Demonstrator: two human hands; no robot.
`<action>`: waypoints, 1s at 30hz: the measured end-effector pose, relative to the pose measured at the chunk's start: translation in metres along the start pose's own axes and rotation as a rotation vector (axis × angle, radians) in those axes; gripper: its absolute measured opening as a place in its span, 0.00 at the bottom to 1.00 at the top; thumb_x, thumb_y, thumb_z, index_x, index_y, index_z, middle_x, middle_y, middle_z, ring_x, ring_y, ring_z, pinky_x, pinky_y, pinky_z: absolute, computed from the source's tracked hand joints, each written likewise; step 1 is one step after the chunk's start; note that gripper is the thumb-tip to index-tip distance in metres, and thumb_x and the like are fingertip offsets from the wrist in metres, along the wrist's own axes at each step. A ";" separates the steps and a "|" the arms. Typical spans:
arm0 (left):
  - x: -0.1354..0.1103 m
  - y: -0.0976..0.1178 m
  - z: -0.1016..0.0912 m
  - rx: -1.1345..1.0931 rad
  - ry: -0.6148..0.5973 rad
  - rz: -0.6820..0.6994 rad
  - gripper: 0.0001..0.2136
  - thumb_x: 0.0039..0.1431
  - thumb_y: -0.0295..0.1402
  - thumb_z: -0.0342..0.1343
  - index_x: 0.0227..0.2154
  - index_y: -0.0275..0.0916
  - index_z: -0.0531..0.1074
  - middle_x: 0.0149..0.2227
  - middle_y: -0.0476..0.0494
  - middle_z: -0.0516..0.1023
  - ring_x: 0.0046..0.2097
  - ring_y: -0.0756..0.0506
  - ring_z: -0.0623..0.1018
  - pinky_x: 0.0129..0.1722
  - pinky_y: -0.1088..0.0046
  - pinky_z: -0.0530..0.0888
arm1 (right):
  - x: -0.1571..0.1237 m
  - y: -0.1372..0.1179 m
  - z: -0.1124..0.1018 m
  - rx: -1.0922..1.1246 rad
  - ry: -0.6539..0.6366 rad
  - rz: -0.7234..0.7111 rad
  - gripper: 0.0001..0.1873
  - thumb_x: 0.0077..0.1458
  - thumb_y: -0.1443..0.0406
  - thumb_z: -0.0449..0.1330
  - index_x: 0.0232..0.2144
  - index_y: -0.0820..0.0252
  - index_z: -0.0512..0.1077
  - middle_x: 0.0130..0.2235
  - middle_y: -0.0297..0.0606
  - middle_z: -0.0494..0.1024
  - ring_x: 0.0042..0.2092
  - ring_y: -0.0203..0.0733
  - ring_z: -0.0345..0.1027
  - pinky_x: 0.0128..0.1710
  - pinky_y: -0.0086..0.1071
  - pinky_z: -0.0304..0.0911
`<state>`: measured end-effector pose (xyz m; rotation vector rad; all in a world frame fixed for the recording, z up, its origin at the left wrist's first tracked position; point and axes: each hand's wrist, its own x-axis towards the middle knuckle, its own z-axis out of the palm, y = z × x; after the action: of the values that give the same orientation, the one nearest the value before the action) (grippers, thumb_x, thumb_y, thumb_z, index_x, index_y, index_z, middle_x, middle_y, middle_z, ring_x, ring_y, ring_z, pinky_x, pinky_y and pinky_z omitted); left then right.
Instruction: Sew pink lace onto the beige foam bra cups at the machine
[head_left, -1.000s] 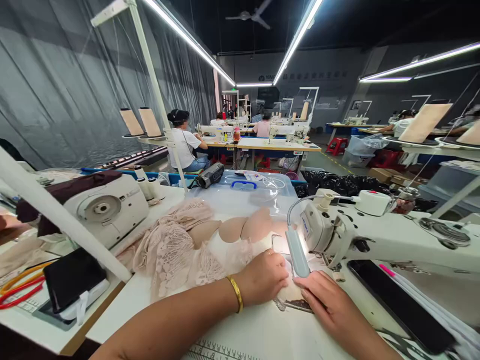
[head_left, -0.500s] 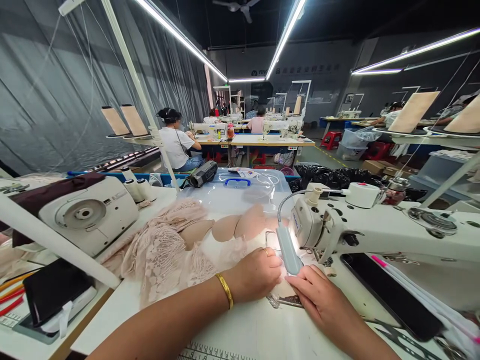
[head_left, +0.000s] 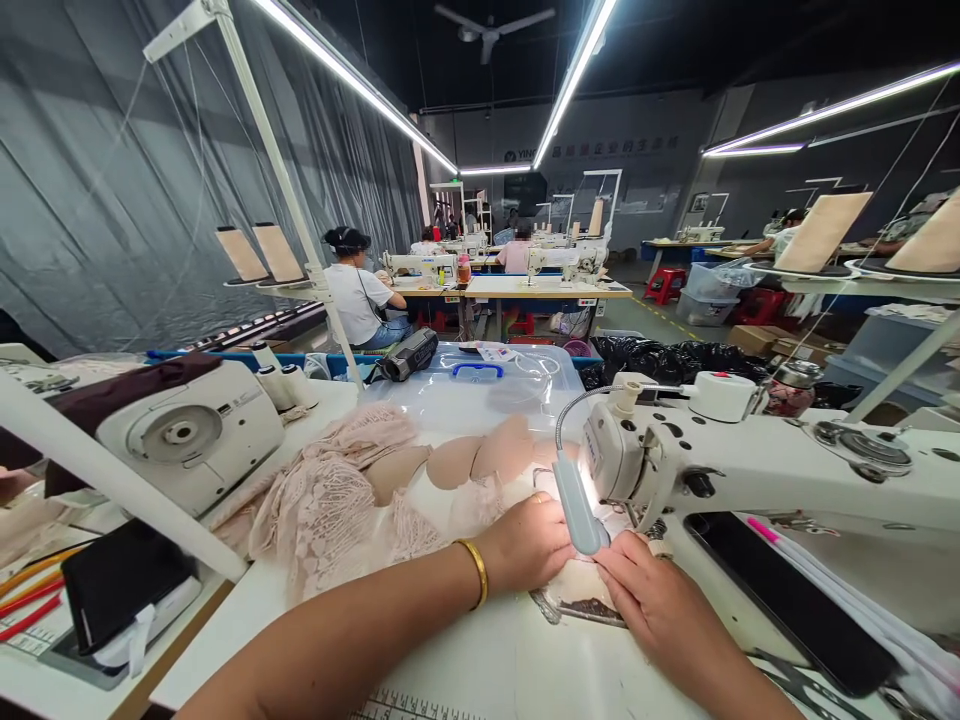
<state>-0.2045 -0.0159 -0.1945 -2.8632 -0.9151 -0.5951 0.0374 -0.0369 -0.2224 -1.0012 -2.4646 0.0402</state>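
Observation:
My left hand [head_left: 531, 543], with a gold bangle [head_left: 472, 572] at the wrist, is closed on pale pink fabric [head_left: 583, 580] at the needle area of a white sewing machine [head_left: 750, 440]. Thumb and fingers together, my right hand [head_left: 646, 583] pinches the same fabric from the other side. A grey gooseneck lamp [head_left: 577, 500] lights the spot and hides the needle and some fingertips. Left of my hands lies beige lace [head_left: 330, 500], joined or close to moulded bra cups [head_left: 455, 462]; the overlap hides which.
A black phone [head_left: 787, 600], a pink-tipped pen [head_left: 763, 530] and dark scissors [head_left: 799, 685] lie right of my hands. A clear plastic box [head_left: 517, 385] stands behind the table. Another machine [head_left: 187, 430] is at left. A co-worker [head_left: 360, 295] sits ahead.
My left hand has shifted a little right, closer to the lamp head, and my right hand slightly right too. The whole view has tilted up slightly.

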 end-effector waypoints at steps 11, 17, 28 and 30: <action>0.003 -0.003 -0.002 -0.034 0.015 -0.002 0.09 0.69 0.28 0.54 0.31 0.38 0.71 0.35 0.45 0.77 0.39 0.45 0.74 0.46 0.68 0.70 | 0.005 -0.004 -0.006 -0.034 0.052 -0.017 0.18 0.74 0.64 0.45 0.40 0.51 0.75 0.34 0.36 0.77 0.25 0.41 0.70 0.24 0.35 0.68; 0.005 -0.005 -0.002 -0.021 -0.018 -0.032 0.11 0.69 0.29 0.54 0.28 0.39 0.70 0.32 0.46 0.75 0.36 0.46 0.70 0.45 0.67 0.70 | 0.004 -0.005 -0.008 -0.020 0.038 0.011 0.19 0.74 0.62 0.45 0.39 0.50 0.75 0.31 0.35 0.74 0.27 0.43 0.71 0.24 0.35 0.69; 0.006 -0.011 -0.001 -0.013 -0.111 -0.170 0.09 0.65 0.26 0.53 0.27 0.40 0.67 0.33 0.42 0.73 0.38 0.42 0.70 0.46 0.61 0.70 | -0.005 0.007 0.006 0.247 0.003 0.171 0.21 0.73 0.54 0.46 0.46 0.49 0.78 0.36 0.41 0.80 0.36 0.52 0.73 0.34 0.44 0.69; 0.006 -0.011 -0.009 -0.035 -0.120 -0.198 0.08 0.60 0.20 0.52 0.30 0.39 0.68 0.35 0.41 0.74 0.37 0.42 0.71 0.44 0.62 0.72 | -0.006 0.005 0.004 0.297 0.011 0.182 0.21 0.73 0.52 0.47 0.45 0.50 0.78 0.37 0.42 0.80 0.37 0.52 0.74 0.37 0.45 0.70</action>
<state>-0.2090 -0.0052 -0.1847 -2.8868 -1.2292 -0.4624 0.0427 -0.0366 -0.2292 -1.0826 -2.2638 0.4448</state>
